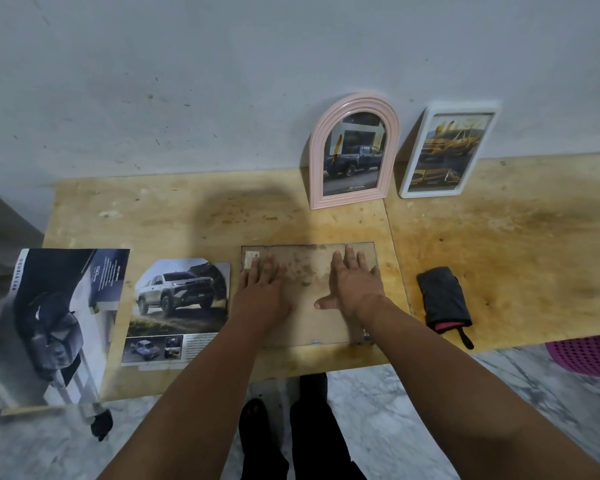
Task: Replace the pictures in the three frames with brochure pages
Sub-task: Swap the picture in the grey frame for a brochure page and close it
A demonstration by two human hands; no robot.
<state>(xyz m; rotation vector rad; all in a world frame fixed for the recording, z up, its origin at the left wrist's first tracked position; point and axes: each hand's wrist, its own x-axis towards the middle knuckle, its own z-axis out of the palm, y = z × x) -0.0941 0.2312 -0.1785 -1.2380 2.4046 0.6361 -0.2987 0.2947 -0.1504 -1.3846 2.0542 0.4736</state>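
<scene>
A brown stained backing board (309,327) of a frame lies flat, face down, near the table's front edge. My left hand (262,289) presses on its left part with straight fingers, and my right hand (352,282) lies flat on its right part, thumb spread. A pink arched frame (354,150) with a dark truck picture and a white rectangular frame (447,150) with a yellow car picture lean upright against the wall. A cut brochure page (177,306) showing a truck lies left of the board. The open brochure (49,323) lies at the far left, overhanging the edge.
The wooden table (516,237) runs along a grey wall. A folded black item (444,299) with a red trim lies right of the board. A pink basket (582,355) stands on the marble floor at the right. My feet show under the table edge.
</scene>
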